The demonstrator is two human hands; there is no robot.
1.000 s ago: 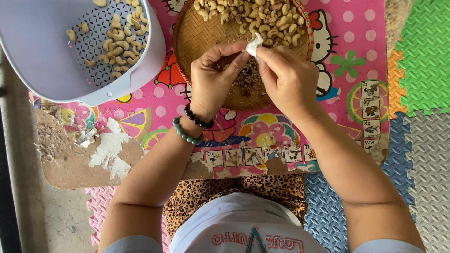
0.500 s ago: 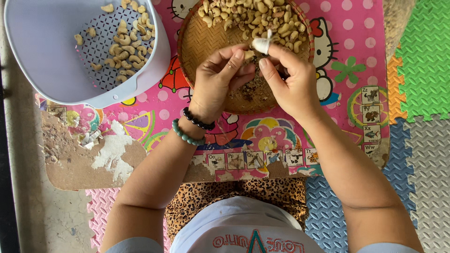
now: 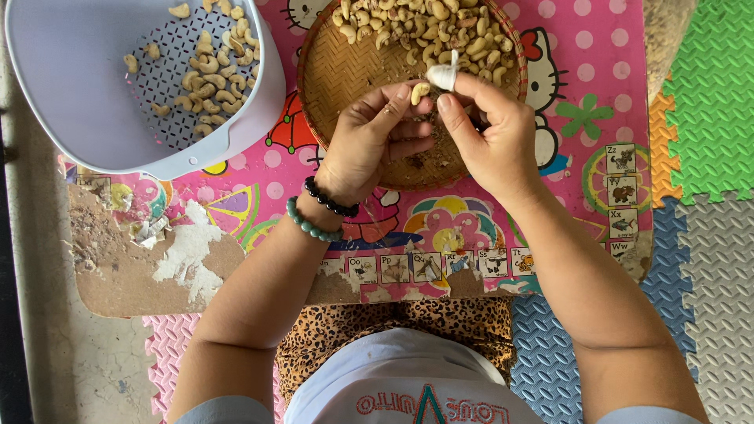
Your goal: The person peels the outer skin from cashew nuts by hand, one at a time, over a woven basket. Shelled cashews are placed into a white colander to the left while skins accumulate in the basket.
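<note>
My left hand [image 3: 369, 141], with two bead bracelets on the wrist, pinches a pale curved cashew [image 3: 420, 93] at its fingertips. My right hand [image 3: 491, 137] meets it from the right, thumb and forefinger closed on a small white-wrapped piece [image 3: 444, 76] with a thin point, which touches the nut. Both hands hover over a round woven tray [image 3: 334, 74]. A heap of cashews [image 3: 424, 27] fills the tray's far half.
A pale lilac perforated basket [image 3: 71, 86] at the far left holds several cashews [image 3: 212, 86]. Everything rests on a pink, worn picture mat [image 3: 259, 196] over coloured foam floor tiles [image 3: 707, 102]. My lap, in leopard print, is at the bottom.
Both hands have stayed over the tray. The white-wrapped piece has shifted slightly to the right, and the cashew now shows at my left fingertips.
</note>
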